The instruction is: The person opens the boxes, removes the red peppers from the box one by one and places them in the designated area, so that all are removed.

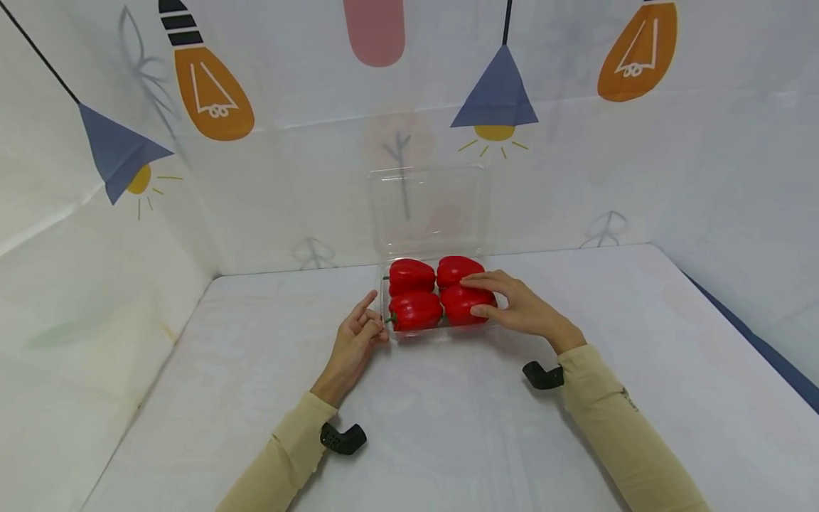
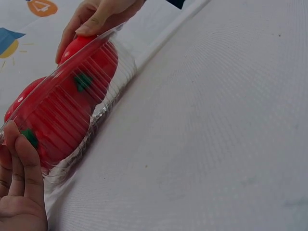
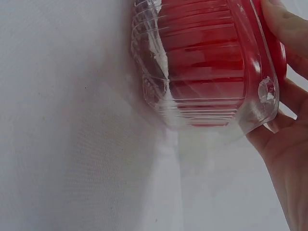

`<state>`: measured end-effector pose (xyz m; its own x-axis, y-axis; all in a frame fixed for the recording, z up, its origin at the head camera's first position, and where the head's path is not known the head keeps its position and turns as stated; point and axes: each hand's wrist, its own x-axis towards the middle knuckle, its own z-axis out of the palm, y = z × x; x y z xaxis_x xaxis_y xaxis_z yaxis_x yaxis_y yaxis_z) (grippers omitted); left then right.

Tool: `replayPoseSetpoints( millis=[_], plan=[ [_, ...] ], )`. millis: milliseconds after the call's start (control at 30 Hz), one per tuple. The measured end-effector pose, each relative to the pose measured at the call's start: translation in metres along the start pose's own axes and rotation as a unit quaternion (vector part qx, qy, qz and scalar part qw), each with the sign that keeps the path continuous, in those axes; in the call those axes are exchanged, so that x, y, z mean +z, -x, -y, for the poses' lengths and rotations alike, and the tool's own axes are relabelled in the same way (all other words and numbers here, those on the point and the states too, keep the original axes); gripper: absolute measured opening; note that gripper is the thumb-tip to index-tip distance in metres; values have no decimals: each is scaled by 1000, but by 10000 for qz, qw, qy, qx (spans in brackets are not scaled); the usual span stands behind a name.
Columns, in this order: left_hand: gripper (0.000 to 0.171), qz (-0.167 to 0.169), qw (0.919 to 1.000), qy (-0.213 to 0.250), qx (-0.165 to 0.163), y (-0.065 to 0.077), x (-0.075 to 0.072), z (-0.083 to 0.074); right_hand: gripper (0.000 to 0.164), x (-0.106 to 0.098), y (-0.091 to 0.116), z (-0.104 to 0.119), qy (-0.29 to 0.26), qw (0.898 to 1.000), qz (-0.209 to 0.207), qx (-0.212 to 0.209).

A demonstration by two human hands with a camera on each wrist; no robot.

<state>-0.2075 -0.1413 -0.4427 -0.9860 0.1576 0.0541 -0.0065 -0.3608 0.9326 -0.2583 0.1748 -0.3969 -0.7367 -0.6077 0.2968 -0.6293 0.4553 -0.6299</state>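
Note:
Red bell peppers, several of them, fill a clear plastic clamshell box (image 1: pixel 441 333) in two rows. My right hand (image 1: pixel 520 304) grips the front-right bell pepper (image 1: pixel 463 306) from its right side, thumb in front and fingers over the top. Beside it lie the front-left pepper (image 1: pixel 416 311), the back-left pepper (image 1: pixel 411 276) and the back-right pepper (image 1: pixel 456 267). At the box's left edge, my left hand (image 1: pixel 353 348) touches the rim, its index finger extended. In the left wrist view, its fingers (image 2: pixel 31 166) stand fairly straight against the box's wall. The right wrist view shows the box's ribbed side (image 3: pixel 202 62).
The box's transparent lid (image 1: pixel 429 213) stands raised behind it, close to the patterned back curtain (image 1: pixel 288 192). A white cloth (image 1: pixel 435 434) covers the table. Black wrist cameras sit on both sleeves.

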Motion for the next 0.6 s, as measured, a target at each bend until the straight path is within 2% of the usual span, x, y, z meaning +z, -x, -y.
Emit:
replayPoseSetpoints(
  millis=[333,600],
  plan=[
    [61,-15,10000,-91,12,1,0,-1,45,-1,-1,2,-290,9996,-14,-17],
    [60,-15,9998,-213,25,-2,-2,3,57,-4,1,6,-389,9989,222,99]
  ],
)
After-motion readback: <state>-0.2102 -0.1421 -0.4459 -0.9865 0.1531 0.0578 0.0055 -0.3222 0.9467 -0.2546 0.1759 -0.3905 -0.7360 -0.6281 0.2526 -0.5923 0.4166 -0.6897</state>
